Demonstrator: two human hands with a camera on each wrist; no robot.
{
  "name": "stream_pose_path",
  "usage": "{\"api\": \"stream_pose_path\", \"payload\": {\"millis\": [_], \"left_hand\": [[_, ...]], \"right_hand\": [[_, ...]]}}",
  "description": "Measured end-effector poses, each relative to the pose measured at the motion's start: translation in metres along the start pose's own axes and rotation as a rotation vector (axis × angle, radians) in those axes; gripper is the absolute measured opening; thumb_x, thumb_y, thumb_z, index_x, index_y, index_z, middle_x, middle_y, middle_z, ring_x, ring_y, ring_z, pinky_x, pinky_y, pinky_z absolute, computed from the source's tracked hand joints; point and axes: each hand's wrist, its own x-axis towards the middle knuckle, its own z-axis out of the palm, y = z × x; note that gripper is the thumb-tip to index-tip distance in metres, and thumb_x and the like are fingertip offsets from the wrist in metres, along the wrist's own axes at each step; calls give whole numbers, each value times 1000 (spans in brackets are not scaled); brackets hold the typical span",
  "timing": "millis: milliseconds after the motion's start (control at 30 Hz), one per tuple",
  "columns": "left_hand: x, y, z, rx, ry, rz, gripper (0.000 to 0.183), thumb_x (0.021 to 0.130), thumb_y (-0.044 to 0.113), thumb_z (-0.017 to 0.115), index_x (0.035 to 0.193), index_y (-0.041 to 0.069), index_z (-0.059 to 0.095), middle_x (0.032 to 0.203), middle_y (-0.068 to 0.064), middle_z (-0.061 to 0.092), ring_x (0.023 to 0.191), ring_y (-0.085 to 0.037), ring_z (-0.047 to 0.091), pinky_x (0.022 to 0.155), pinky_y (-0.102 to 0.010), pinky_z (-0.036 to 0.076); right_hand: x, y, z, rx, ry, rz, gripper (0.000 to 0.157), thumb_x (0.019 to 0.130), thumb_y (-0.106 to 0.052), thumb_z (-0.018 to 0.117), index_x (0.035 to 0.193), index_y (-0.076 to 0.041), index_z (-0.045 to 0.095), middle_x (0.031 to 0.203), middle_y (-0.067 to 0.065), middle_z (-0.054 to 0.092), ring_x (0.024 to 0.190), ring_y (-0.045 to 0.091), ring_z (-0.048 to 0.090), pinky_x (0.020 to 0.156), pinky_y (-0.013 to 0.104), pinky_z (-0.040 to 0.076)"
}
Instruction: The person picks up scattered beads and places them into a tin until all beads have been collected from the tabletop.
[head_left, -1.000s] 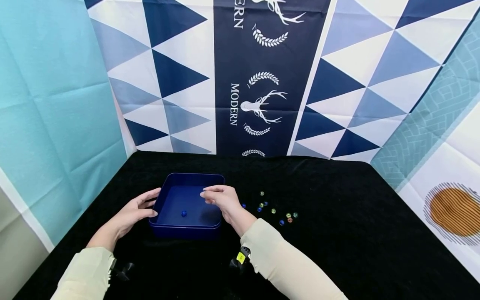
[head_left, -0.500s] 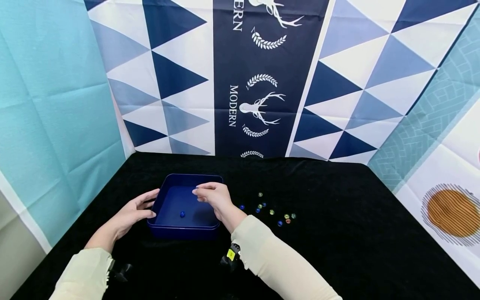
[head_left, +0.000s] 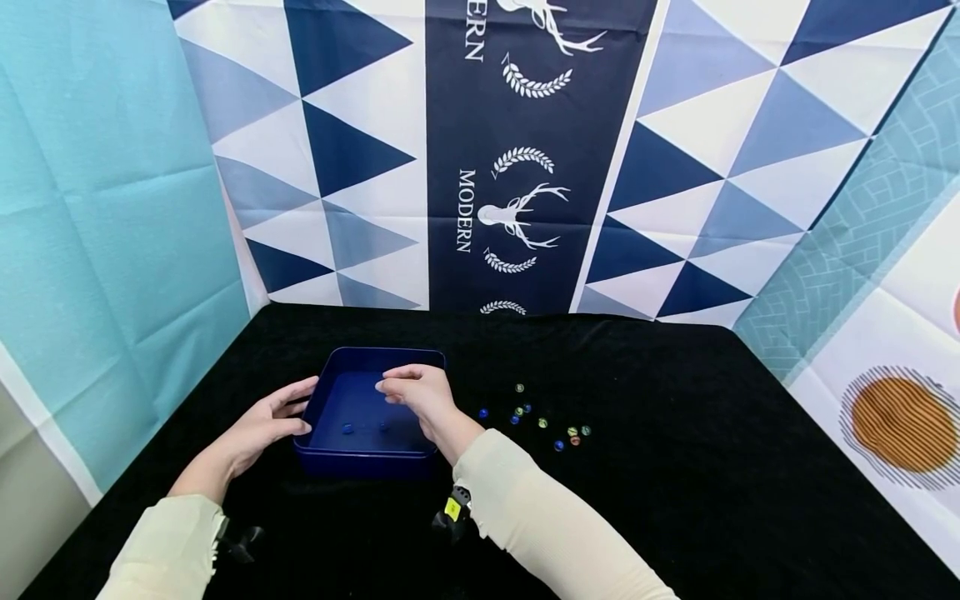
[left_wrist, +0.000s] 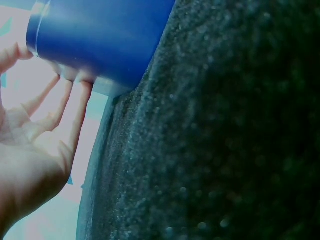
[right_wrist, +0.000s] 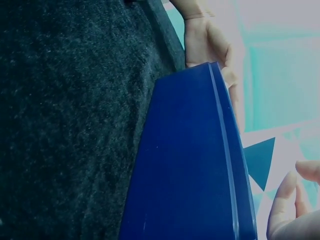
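A blue rectangular box (head_left: 367, 465) stands on the black cloth in the head view. Two blue marbles, one on the left (head_left: 347, 428) and a blurred one on the right (head_left: 383, 426), lie on its floor. My left hand (head_left: 251, 437) touches the box's left side with extended fingertips, the thumb near the rim; the left wrist view shows these fingertips against the wall. Above the box's right part is my right hand (head_left: 429, 404), thumb and forefinger tips close together. No marble shows between them in the right wrist view, where this hand (right_wrist: 297, 210) is partly cut off.
Right of the box, several loose marbles lie on the cloth: blue ones (head_left: 558, 446), yellow-green ones (head_left: 542, 423) and an orange-brown one (head_left: 575, 441). Patterned fabric (head_left: 517, 150) hangs behind the table (head_left: 660, 500).
My right hand has shifted slightly left over the box. One marble lay inside before; now two are there, the left one further left than the earlier one. The left hand keeps its place.
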Motion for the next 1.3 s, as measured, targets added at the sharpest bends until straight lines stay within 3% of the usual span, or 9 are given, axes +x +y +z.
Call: {"api": "stream_pose_path", "payload": {"millis": [367,733,1300], "left_hand": [[-2,1,0,14,-12,-5,75,81,2,60,146,-1,22,147,-27,22,129,-42,24,86,-30,42],[-4,4,3,1,-31,14,74,82,1,59,146,-2,21,146,-28,21,130,-43,23,85,-28,42],[-4,5,3,5,-11,12,73,82,1,58,146,-2,22,146,-27,22,129,-42,24,84,-26,42]], "right_hand": [[-8,9,-11,78,6,-37,23,76,-4,72,97,5,69,84,5,68,75,22,65,75,32,50],[-15,18,-24,129,-18,-77,22,77,-1,70,96,8,68,79,5,68,65,13,61,73,34,51],[-32,22,-46,173,-23,-111,21,76,0,69,95,9,67,78,6,67,67,16,62,68,27,50]]}}
